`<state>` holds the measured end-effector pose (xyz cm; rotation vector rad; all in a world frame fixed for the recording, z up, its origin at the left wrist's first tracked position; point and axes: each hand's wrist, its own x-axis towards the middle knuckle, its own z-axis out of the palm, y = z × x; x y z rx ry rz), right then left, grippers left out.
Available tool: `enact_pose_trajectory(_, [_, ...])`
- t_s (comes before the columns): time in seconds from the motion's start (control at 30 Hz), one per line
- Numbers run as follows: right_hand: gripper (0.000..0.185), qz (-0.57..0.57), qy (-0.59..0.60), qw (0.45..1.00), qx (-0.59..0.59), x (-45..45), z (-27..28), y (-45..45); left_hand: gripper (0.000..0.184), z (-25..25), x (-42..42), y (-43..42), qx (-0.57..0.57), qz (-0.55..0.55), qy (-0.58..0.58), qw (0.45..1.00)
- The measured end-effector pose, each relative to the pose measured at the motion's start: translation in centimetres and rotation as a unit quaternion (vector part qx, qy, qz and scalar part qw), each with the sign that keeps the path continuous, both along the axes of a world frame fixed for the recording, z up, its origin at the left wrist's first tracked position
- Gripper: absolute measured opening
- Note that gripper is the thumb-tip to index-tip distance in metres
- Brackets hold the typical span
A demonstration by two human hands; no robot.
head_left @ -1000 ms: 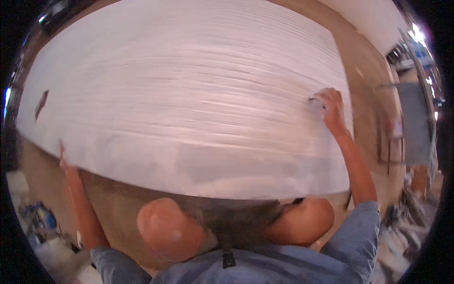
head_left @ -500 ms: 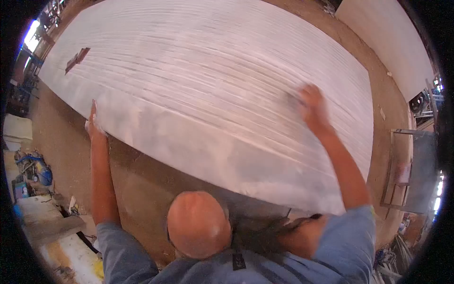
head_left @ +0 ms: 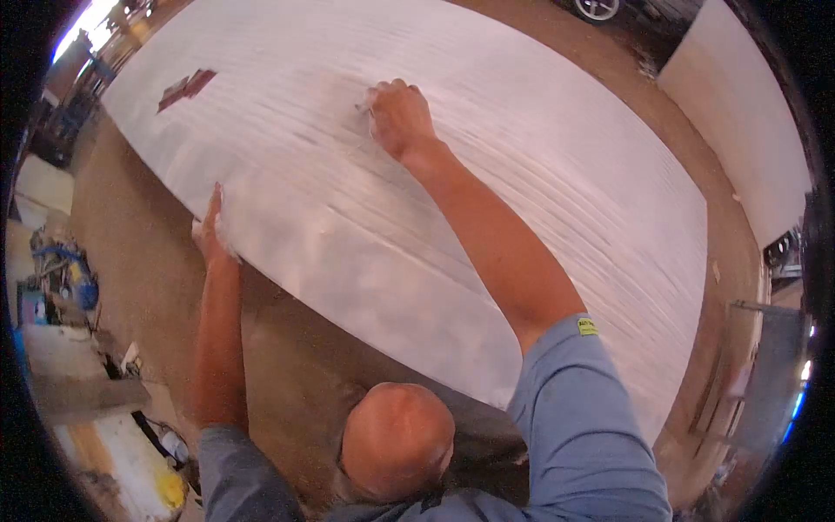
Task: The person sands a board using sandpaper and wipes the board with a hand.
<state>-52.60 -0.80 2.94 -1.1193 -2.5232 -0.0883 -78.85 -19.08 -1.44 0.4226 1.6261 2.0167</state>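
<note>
A large white panel [head_left: 313, 252], streaked with long pale and grey lines, fills the middle of the head view. At its near left edge, my left hand [head_left: 214, 228] rests with fingers stretched out along the surface, whitish dust on the skin. My right hand [head_left: 402, 119] is closed and pressed to the panel's upper middle. A small greyish-white edge shows at its fingertips; the hand hides the rest of what it holds. Farther left on the panel lie dark red and brownish flat pieces [head_left: 187, 90].
A person's head [head_left: 397, 439] is at the bottom centre. Beyond the panel, another pale sheet [head_left: 739, 122] stands at right and a wheel [head_left: 597, 9] at the back. Tools and a blue container [head_left: 85, 291] sit at left, above a stained board [head_left: 122, 470]. Brown floor surrounds the panel.
My right hand has swept far leftward and up across the panel, from its right side to the upper middle. My left hand stays at the edge. The view has shifted slightly.
</note>
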Motion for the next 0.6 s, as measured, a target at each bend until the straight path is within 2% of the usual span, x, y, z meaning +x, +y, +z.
enact_pose_trajectory(0.03, [0.021,0.001,-0.014,1.0,-0.022,0.6,0.0,-0.4,0.057,-0.3,-0.4,-0.1,-0.023,-0.01,0.001,1.0])
enact_pose_trajectory(0.1, [0.023,0.002,0.054,0.999,0.0,8.5,-1.3,-3.2,0.061,-0.5,-0.1,-0.4,-0.047,-0.018,-0.005,0.999])
enact_pose_trajectory(0.17, [0.031,-0.007,-0.001,1.0,-0.023,19.3,-1.5,-7.2,0.055,0.9,1.1,-0.9,0.021,-0.01,-0.036,0.999])
enact_pose_trajectory(0.2, [0.03,-0.031,-0.029,0.999,-0.02,25.0,-1.8,-9.2,0.055,-0.8,-0.1,-0.8,0.017,-0.011,-0.041,0.999])
enact_pose_trajectory(0.23, [0.032,-0.094,-0.033,0.994,0.054,29.5,-2.5,-11.3,0.055,-3.2,-2.4,-0.9,0.053,-0.068,-0.048,0.995])
enact_pose_trajectory(0.27, [0.034,-0.142,-0.054,0.988,-0.029,31.1,0.0,-13.4,0.055,-4.7,-3.8,-0.9,0.092,-0.123,-0.053,0.987])
enact_pose_trajectory(0.33, [0.035,-0.15,-0.062,0.984,-0.067,31.0,0.8,-13.3,0.055,-3.5,-2.7,-1.5,0.075,-0.092,-0.045,0.992])
enact_pose_trajectory(0.37, [0.036,-0.168,-0.064,0.978,-0.104,30.3,0.5,-12.7,0.055,-1.8,-1.3,-1.6,0.059,-0.071,-0.033,0.995])
enact_pose_trajectory(0.43, [0.039,-0.057,-0.047,0.996,0.042,23.5,-1.8,-8.6,0.055,1.5,1.5,-1.5,0.031,-0.034,-0.008,0.999])
enact_pose_trajectory(0.47, [0.042,0.012,0.045,0.997,0.059,18.6,-3.3,-5.6,0.055,1.7,1.6,-1.4,0.026,-0.02,0.0,0.999])
enact_pose_trajectory(0.5, [0.043,0.022,0.07,0.997,-0.002,12.1,-2.7,-2.9,0.056,2.0,1.7,-1.3,0.02,-0.006,0.007,1.0])
enact_pose_trajectory(0.57, [0.034,0.033,0.027,0.998,0.039,0.0,-2.5,1.5,0.055,1.8,1.4,-1.4,0.035,-0.013,0.016,0.999])
enact_pose_trajectory(0.6, [0.028,0.016,0.072,0.995,0.068,-4.9,-2.4,3.0,0.055,2.1,1.4,-1.5,0.042,-0.012,0.02,0.999])
